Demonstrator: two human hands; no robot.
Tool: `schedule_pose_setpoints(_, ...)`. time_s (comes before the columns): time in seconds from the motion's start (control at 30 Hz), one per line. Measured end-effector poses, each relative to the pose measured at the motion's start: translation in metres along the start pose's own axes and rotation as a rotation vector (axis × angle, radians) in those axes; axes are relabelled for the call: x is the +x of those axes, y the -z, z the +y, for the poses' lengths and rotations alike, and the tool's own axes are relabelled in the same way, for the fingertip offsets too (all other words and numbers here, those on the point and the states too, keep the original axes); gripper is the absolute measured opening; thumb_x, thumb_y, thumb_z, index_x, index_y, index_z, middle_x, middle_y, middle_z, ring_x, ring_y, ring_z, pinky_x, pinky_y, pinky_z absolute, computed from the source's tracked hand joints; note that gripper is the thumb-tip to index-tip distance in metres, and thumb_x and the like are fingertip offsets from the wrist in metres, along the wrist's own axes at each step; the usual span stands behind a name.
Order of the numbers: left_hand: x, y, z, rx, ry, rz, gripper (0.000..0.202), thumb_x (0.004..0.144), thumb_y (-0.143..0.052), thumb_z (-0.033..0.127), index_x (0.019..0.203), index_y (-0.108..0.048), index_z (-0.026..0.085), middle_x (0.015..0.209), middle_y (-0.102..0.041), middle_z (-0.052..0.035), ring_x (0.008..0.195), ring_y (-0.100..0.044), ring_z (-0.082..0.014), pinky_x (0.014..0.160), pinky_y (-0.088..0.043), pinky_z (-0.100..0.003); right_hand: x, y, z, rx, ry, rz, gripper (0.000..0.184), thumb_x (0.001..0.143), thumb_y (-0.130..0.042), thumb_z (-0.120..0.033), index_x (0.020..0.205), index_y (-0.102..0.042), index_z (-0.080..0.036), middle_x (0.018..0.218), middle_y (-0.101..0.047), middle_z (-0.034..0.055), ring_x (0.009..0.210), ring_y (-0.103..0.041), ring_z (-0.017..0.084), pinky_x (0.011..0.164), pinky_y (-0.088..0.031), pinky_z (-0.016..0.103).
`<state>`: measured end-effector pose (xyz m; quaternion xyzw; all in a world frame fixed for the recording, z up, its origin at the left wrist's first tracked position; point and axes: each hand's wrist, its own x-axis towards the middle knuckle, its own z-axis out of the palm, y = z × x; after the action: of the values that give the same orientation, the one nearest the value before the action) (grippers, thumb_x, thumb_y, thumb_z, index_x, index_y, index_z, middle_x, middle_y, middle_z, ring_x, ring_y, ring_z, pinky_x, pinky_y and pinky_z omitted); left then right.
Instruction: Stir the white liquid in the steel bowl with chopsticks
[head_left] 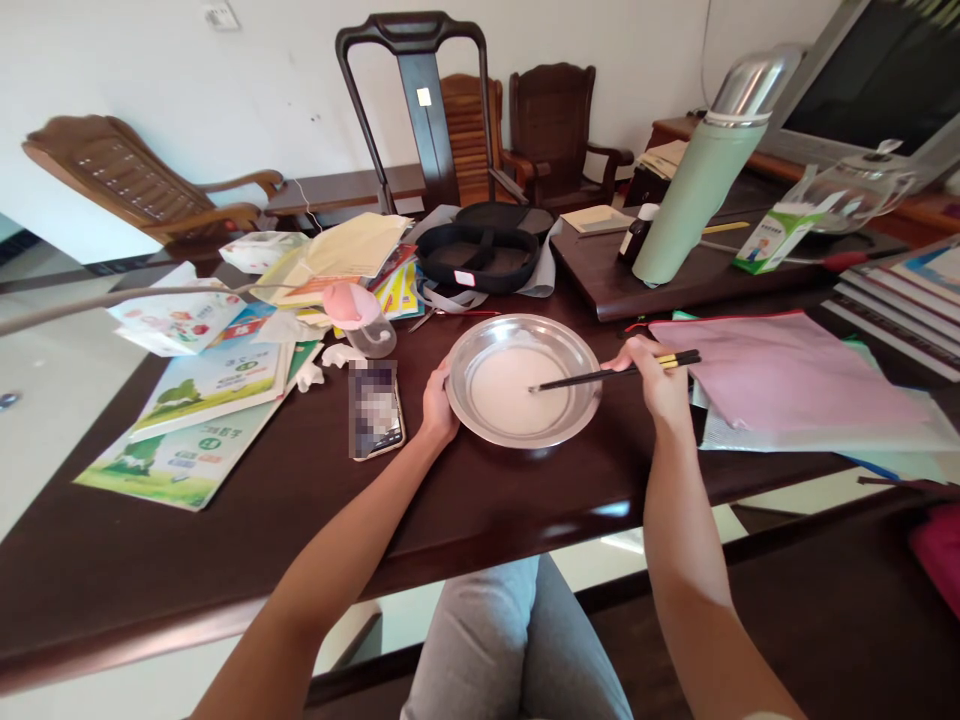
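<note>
A shiny metal bowl [461, 385] stands on the dark wooden table, with a whitish layer [502, 385] spread over its bottom; whether that is liquid or powder I cannot make out. My left hand [439, 402] grips the bowl's left rim. Black chopsticks [577, 380] with gold-banded ends are held in my right hand [649, 372], its fingers closed around them just beyond the right rim. Their tips reach down into the whitish layer near the middle of the bowl. Left of my left hand lies a phone [388, 440] with a blurred screen.
Crumpled tissues [341, 355] and a pink-lidded cup [360, 315] lie beyond the phone, beside booklets [187, 440]. Behind the bowl sits a black case [480, 255]. A pink folder [780, 370] lies to the right, and a tall green thermos [697, 195] stands farther back. The table's front edge [420, 560] is near my lap.
</note>
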<state>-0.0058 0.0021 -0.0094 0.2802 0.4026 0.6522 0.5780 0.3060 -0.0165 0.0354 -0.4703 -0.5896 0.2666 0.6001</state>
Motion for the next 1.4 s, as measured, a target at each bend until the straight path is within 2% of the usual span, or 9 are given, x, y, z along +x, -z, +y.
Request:
schedule_pose_setpoints(0.2,0.0,0.0,-0.001,0.007,-0.015,-0.011,0.028,0.074,-0.075,0.04,0.094,-0.083,0.024,0.115,-0.089,-0.0072,0.138,-0.074,-0.0386,0.121,-0.056,-0.046,-0.003,-0.009,-0.006,-0.012,0.017,-0.284,0.062,0.095,-0.075,-0.086,0.07,-0.082,-0.03,0.077,-0.084,0.0055,0.083,-0.082,0.03,0.088,-0.063,0.047)
schedule_pose_setpoints(0.3,0.0,0.0,0.0,0.012,-0.017,-0.015,0.03,0.074,-0.075,0.041,0.097,-0.084,0.023,0.118,-0.089,-0.0073,0.14,-0.074,-0.0384,0.122,-0.056,-0.045,-0.001,-0.01,-0.004,-0.057,0.016,-0.198,0.062,0.094,-0.074,-0.088,0.074,-0.084,-0.03,0.083,-0.088,0.0058,0.086,-0.082,0.03,0.089,-0.062,0.047)
schedule_pose_setpoints(0.43,0.0,0.001,0.0,0.01,-0.018,-0.028,0.033,0.074,-0.075,0.041,0.1,-0.085,0.023,0.119,-0.09,-0.0074,0.142,-0.073,-0.0386,0.124,-0.055,-0.046,0.0,0.0,-0.001,-0.023,0.012,-0.036,0.068,0.095,-0.071,-0.089,0.062,-0.075,-0.03,0.068,-0.08,0.0038,0.072,-0.078,0.028,0.088,-0.062,0.049)
schedule_pose_setpoints(0.67,0.0,0.0,0.001,0.013,-0.009,-0.007,0.035,0.078,-0.075,0.039,0.107,-0.087,0.024,0.121,-0.09,-0.0068,0.144,-0.073,-0.0384,0.125,-0.056,-0.046,-0.002,-0.01,-0.006,-0.055,0.015,-0.281,0.062,0.095,-0.073,-0.089,0.074,-0.084,-0.031,0.084,-0.089,0.0056,0.089,-0.083,0.031,0.094,-0.064,0.05)
schedule_pose_setpoints(0.77,0.0,-0.001,0.001,0.021,-0.001,0.012,0.035,0.08,-0.072,0.036,0.11,-0.087,0.024,0.119,-0.09,-0.006,0.142,-0.073,-0.0365,0.123,-0.056,-0.044,0.0,-0.009,0.0,-0.071,0.01,-0.15,0.061,0.094,-0.074,-0.088,0.074,-0.082,-0.031,0.084,-0.089,0.0052,0.088,-0.083,0.031,0.095,-0.064,0.05)
schedule_pose_setpoints(0.9,0.0,0.0,0.0,0.032,0.005,0.0,0.038,0.081,-0.068,0.036,0.112,-0.088,0.024,0.116,-0.091,-0.0043,0.134,-0.077,-0.0353,0.117,-0.059,-0.043,0.001,0.001,0.004,0.002,-0.01,0.001,0.064,0.097,-0.074,-0.085,0.065,-0.074,-0.03,0.068,-0.079,0.0039,0.074,-0.082,0.03,0.09,-0.066,0.05)
schedule_pose_setpoints(1.13,0.001,0.001,-0.001,0.019,-0.015,-0.022,0.039,0.078,-0.074,0.041,0.11,-0.085,0.024,0.118,-0.089,-0.0068,0.139,-0.075,-0.038,0.122,-0.056,-0.046,-0.003,-0.011,-0.004,-0.022,-0.005,-0.279,0.06,0.094,-0.076,-0.086,0.075,-0.083,-0.029,0.085,-0.087,0.0063,0.087,-0.084,0.03,0.086,-0.064,0.046)
schedule_pose_setpoints(1.33,0.001,0.0,-0.001,0.033,-0.02,-0.005,0.028,0.076,-0.074,0.042,0.096,-0.082,0.024,0.115,-0.089,-0.0076,0.139,-0.074,-0.039,0.121,-0.056,-0.046,0.002,-0.001,0.004,-0.038,-0.005,0.014,0.066,0.094,-0.072,-0.09,0.065,-0.073,-0.031,0.069,-0.078,0.0031,0.077,-0.08,0.03,0.088,-0.064,0.049)
schedule_pose_setpoints(1.4,0.001,0.0,-0.001,0.026,-0.015,-0.011,0.027,0.075,-0.075,0.043,0.094,-0.08,0.024,0.114,-0.088,-0.0079,0.138,-0.075,-0.0397,0.121,-0.056,-0.047,0.001,0.002,0.003,0.016,-0.012,0.009,0.068,0.094,-0.073,-0.089,0.061,-0.07,-0.03,0.064,-0.074,0.0027,0.07,-0.079,0.029,0.082,-0.064,0.048)
